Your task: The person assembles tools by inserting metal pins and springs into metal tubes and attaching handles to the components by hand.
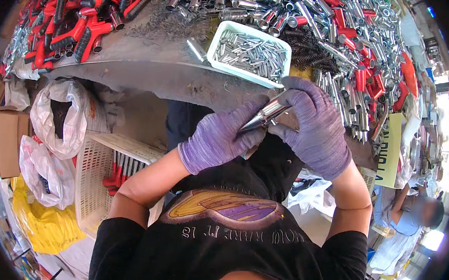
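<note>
Both hands wear purple knit gloves and meet at the table's near edge. A shiny chrome metal tube [265,114] lies slantwise between them. My left hand [223,134] is closed round its lower left end, and my right hand [314,123] grips the upper right end with thumb and fingers. Parts of both ends are hidden by the gloves. Just beyond the hands stands a pale green plastic tray [212,57] full of small metal pins [252,52]. Beside the tray's left side lies a loose chrome tube [196,50].
Chrome tubes [249,3] and red-handled parts [89,32] heap across the far table [141,73]. Dark springs [309,48] lie right of the tray. White sacks [61,115] and a white plastic basket [90,186] with red-handled parts stand left. Another person [409,218] is at the right.
</note>
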{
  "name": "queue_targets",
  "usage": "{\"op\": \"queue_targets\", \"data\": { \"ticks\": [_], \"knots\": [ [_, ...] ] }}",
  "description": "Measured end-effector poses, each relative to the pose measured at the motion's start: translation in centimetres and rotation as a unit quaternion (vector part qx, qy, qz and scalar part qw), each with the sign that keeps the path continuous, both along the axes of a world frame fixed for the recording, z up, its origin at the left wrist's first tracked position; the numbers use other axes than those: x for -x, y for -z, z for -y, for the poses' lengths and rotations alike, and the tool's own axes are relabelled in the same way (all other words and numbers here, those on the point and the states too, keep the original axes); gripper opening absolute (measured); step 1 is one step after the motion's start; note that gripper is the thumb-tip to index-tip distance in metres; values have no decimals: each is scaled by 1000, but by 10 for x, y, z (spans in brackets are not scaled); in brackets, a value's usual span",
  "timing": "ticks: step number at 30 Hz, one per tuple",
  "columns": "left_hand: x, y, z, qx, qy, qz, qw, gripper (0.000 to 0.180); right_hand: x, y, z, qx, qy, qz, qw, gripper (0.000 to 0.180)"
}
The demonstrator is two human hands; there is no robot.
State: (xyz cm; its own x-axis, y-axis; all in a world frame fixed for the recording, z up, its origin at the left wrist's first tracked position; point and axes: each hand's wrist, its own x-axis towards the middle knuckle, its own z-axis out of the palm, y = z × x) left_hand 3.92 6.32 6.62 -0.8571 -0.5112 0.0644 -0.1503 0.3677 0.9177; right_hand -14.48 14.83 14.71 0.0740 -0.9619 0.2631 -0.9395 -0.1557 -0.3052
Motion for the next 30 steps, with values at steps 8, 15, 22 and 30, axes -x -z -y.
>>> {"op": "queue_targets", "data": {
  "ticks": [8,15,22,30],
  "knots": [
    [0,-1,13,140,25,-37,989,48,9,14,-3,-76,-82,-128,985,50],
    [-14,1,22,-293,62,-73,951,37,6,15,-3,-77,-135,-29,987,44],
    [-13,15,28,-82,75,-13,994,46,9,28,9,-96,-143,-20,985,43],
    [-17,4,49,-106,106,9,989,40,8,27,6,-125,-56,33,990,43]
  ]
}}
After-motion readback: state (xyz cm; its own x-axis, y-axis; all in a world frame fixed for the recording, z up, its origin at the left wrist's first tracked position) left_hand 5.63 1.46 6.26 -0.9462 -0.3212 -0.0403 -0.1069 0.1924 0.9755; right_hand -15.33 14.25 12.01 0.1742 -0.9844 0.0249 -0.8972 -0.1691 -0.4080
